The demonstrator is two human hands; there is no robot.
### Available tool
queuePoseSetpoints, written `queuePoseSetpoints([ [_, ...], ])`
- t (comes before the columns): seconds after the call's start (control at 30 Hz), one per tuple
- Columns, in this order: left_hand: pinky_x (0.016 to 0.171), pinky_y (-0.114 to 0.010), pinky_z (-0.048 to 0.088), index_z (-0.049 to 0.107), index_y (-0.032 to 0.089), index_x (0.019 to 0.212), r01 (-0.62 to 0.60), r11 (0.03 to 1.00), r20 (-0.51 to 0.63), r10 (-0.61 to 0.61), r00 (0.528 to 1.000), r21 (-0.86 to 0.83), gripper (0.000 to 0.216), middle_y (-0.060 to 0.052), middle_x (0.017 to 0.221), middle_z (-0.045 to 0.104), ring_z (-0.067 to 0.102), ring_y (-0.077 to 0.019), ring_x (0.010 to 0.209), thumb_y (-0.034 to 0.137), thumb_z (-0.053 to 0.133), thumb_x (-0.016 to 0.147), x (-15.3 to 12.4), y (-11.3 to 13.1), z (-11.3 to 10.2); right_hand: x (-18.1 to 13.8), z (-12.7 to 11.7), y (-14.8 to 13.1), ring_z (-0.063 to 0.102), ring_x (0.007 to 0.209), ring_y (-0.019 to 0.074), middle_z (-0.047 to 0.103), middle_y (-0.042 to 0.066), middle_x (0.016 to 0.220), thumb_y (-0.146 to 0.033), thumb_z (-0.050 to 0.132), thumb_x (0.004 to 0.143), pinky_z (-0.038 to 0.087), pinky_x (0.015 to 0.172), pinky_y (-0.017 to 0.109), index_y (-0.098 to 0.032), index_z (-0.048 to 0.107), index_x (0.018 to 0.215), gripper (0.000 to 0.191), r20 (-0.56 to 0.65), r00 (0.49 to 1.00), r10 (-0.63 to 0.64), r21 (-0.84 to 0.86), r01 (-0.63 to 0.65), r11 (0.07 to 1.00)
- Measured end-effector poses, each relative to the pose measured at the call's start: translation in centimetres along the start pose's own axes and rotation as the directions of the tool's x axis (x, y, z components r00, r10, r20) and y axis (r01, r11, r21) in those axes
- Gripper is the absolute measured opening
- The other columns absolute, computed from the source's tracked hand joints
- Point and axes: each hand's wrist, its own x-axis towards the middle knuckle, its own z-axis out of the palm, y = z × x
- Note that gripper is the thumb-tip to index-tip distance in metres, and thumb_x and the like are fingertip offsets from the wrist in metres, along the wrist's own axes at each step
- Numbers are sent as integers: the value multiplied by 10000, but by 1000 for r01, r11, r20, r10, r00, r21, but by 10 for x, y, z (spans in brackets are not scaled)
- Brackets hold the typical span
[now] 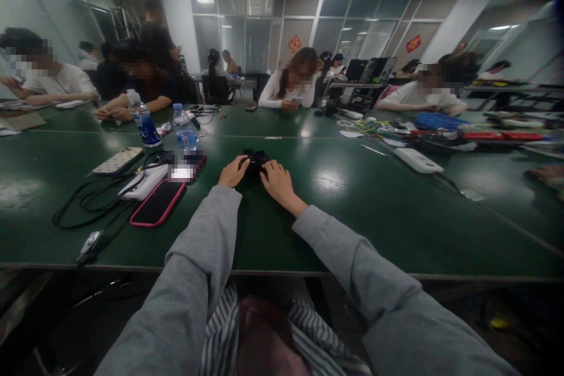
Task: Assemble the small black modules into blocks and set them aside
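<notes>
A small black object lies on the green table in front of me; its exact kind cannot be made out. My left hand grips its left side, thumb and fingers bent against it. From the right, my right hand holds the same object, with the fingers curved over its edge. Both hands partly cover it. To the left of my left hand lie a phone with a pink edge and a white power strip or charger with black cables.
Two plastic bottles, one dark blue and one clear, stand beyond the phones. A phone in a spotted case lies at left. On the right are a white power strip, a blue pouch and tangled wires. Several people sit opposite.
</notes>
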Motion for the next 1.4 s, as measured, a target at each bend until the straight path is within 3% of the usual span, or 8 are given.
queuePoseSetpoints([
  [0.27,996,-454,421,417,252,1359,65,982,-31,-61,998,180,678,-129,1345,555,543,-293,1213,689,437,840,-6,20,6,4,-1,28,539,1012,259,553,130,1117,-268,458,921,489,814,417,-167,529,1084,205,-59,995,84,50,-81,995],
  [0.53,957,-450,447,407,221,1347,76,969,-64,-62,996,236,561,-152,1295,566,591,-306,1129,495,518,871,-7,28,12,12,7,39,523,1055,273,522,148,1143,-224,474,891,492,860,445,-144,507,1104,230,-118,979,169,46,-164,985],
  [0.7,938,-431,474,428,244,1332,110,966,-90,-91,992,234,496,-128,1295,563,605,-296,1111,372,543,868,-7,27,10,14,11,48,532,1079,278,487,180,1205,-246,504,864,496,873,439,-123,461,1199,359,-154,959,239,76,-229,970],
  [0.83,930,-426,496,419,253,1360,92,978,-77,-79,994,189,523,-125,1340,538,596,-296,1134,399,559,878,-7,20,10,13,12,51,571,1054,273,510,180,1206,-248,499,863,502,863,420,-125,402,1309,473,-102,954,283,138,-268,954],
  [1.1,1070,-454,411,412,236,1405,-23,992,10,22,1000,123,591,-110,1457,457,478,-274,1301,464,561,880,-4,21,13,15,12,59,595,1002,258,539,154,1180,-271,491,889,497,827,397,-149,448,1266,398,-42,937,347,112,-340,934],
  [1.23,1070,-452,407,420,245,1405,-31,995,15,30,999,93,615,-99,1456,467,484,-276,1296,537,531,874,-5,23,14,15,11,68,546,1052,297,525,187,1165,-260,500,877,470,864,445,-101,464,1238,396,-116,919,376,57,-372,926],
  [1.4,1013,-454,429,363,249,1438,143,986,-3,-144,990,-84,673,-113,1401,531,551,-289,1224,655,283,908,0,19,17,17,3,63,429,1181,315,479,197,1234,-242,428,899,401,967,481,-100,487,1233,367,-321,890,323,118,-301,946],
])
